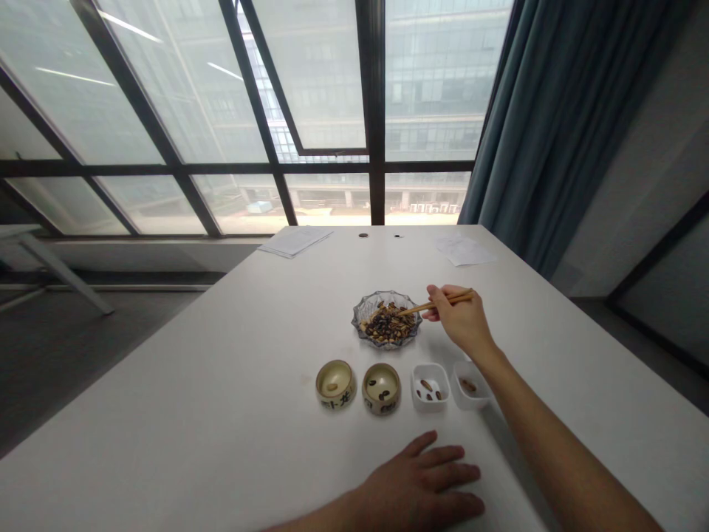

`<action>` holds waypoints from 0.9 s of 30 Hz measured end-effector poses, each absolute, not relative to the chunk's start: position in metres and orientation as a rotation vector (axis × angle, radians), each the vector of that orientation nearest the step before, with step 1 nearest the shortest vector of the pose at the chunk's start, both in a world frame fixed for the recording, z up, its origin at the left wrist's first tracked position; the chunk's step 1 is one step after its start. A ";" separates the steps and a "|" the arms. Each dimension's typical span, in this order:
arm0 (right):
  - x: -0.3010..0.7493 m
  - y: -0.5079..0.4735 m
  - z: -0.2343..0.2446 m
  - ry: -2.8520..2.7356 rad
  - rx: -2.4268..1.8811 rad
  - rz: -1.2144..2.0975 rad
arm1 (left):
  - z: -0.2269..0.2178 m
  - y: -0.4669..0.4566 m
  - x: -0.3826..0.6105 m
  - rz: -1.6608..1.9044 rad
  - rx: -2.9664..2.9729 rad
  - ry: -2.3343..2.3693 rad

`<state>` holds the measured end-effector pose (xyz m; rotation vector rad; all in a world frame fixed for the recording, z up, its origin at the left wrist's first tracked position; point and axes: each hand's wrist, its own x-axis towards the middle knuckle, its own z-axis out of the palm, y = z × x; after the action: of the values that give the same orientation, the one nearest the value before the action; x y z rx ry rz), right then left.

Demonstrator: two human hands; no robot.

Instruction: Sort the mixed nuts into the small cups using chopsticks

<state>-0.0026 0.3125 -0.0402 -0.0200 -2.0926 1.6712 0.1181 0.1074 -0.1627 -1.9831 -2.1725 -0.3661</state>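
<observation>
My right hand (459, 314) is closed around wooden chopsticks (422, 306), whose tips reach into a clear scalloped glass bowl (357, 325). In that bowl lies a heap of mixed seeds and nuts (386, 323), dark and light brown. Whether the tips pinch a piece is too small to tell. My left hand (421, 480) lies palm down on the table with its fingers spread, near the small dishes. One round ceramic bowl (338, 403) holds a single pale piece; the other ceramic bowl (382, 408) holds a few dark seeds. A white square dish (431, 406) contains several brown pieces.
Under my right forearm, a second white square dish (472, 401) with brown pieces is partly covered. Papers (296, 241) lie at the far left of the white table (221, 414), and another sheet (465, 250) at the far right. Windows and a blue curtain (532, 148) stand behind.
</observation>
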 end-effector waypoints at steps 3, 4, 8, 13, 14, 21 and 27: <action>-0.003 0.312 -0.041 -2.084 -0.014 1.675 | -0.163 0.107 0.118 -0.357 -1.987 -2.176; -0.003 0.312 -0.041 -2.081 -0.016 1.678 | -0.162 0.108 0.119 -0.356 -1.987 -2.180; -0.004 0.311 -0.040 -2.046 -0.043 1.705 | -0.160 0.108 0.119 -0.363 -2.000 -2.182; -0.005 0.311 -0.042 -2.014 -0.085 1.683 | -0.162 0.107 0.118 -0.368 -2.003 -2.176; -0.006 0.311 -0.043 -2.016 -0.086 1.685 | -0.162 0.107 0.118 -0.374 -2.000 -2.175; -0.009 0.309 -0.048 -2.006 -0.114 1.758 | -0.165 0.107 0.117 -0.379 -1.999 -2.175; -0.010 0.309 -0.050 -1.996 -0.087 1.781 | -0.164 0.108 0.118 -0.364 -1.990 -2.178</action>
<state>-0.0096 0.3090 -0.0496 -0.0875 -1.9962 1.7808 0.1177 0.1077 -0.1637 -1.9900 -2.1782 -0.3640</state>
